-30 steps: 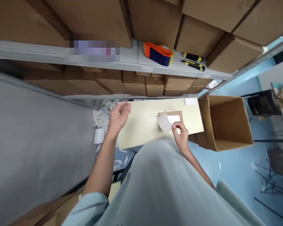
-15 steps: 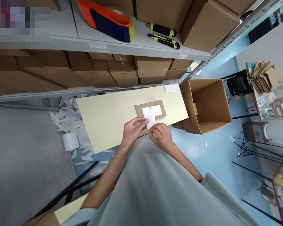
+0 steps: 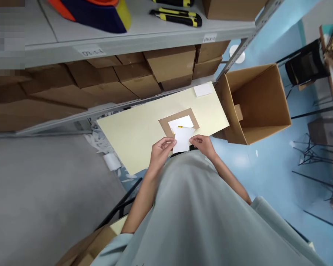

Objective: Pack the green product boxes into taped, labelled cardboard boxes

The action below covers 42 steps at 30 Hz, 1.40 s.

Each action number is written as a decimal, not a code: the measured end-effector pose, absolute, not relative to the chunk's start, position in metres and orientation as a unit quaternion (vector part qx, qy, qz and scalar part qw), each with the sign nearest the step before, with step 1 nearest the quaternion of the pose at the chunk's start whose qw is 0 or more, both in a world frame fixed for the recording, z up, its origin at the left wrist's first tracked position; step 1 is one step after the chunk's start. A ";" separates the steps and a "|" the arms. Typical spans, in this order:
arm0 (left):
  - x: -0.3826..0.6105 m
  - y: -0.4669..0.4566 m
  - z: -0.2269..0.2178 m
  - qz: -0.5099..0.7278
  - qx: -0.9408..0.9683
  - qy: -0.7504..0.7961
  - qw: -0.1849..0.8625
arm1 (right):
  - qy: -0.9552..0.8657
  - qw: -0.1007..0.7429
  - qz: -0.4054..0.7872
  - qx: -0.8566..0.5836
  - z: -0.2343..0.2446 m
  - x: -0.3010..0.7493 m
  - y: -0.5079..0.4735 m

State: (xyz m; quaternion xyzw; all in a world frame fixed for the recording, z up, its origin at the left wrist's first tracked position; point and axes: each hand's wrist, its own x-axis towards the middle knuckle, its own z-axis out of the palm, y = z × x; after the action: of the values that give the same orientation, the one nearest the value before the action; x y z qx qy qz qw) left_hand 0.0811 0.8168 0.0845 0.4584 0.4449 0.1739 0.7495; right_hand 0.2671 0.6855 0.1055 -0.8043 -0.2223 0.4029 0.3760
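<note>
Label (image 3: pixel 182 140) pinched at opposite side edges by L hand (image 3: pixel 161 149) and R hand (image 3: pixel 203 143); brown parcel (image 3: pixel 165 124) lies just beyond, centred btwn both.

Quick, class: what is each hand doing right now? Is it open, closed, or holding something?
Left hand: pinching the left edge of the white sheet.
Right hand: pinching the right edge of the same sheet.

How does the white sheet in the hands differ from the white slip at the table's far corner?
The held sheet is pinched at its sides by the left hand and right hand, over the brown envelope; the corner slip lies flat on the table, untouched. The held sheet looks larger than the corner slip. Both are white rectangles.
</note>
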 end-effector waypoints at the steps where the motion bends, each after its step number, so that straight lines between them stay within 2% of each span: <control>1: 0.082 0.820 0.081 0.162 0.478 0.443 0.741 | -0.204 0.389 0.437 -0.785 0.099 0.269 0.686; 5: 0.094 0.839 0.061 0.117 0.587 0.438 0.671 | -0.134 0.424 0.467 -0.764 0.071 0.262 0.689; 9: 0.124 0.866 0.037 0.076 0.725 0.412 0.546 | 0.017 0.484 0.483 -0.730 0.039 0.243 0.708; 12: 0.150 0.885 0.021 0.032 0.807 0.378 0.453 | 0.101 0.502 0.461 -0.724 0.016 0.231 0.730; 15: 0.169 0.900 0.008 0.001 0.839 0.362 0.406 | 0.137 0.501 0.431 -0.738 0.001 0.224 0.749; 21: 0.183 0.907 -0.008 -0.016 0.846 0.369 0.383 | 0.161 0.516 0.423 -0.727 -0.009 0.221 0.756; 29: 0.180 0.902 -0.021 -0.006 0.859 0.372 0.351 | 0.161 0.494 0.434 -0.736 -0.020 0.226 0.754; 42: 0.187 0.907 -0.030 -0.015 0.870 0.358 0.338 | 0.196 0.488 0.462 -0.714 -0.015 0.234 0.764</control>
State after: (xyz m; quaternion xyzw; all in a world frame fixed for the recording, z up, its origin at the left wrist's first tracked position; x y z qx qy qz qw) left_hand 0.1870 0.9074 -0.0301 0.8704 0.3577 -0.0152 0.3380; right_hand 0.2338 0.7638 -0.0154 -0.7137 0.1963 0.4624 0.4882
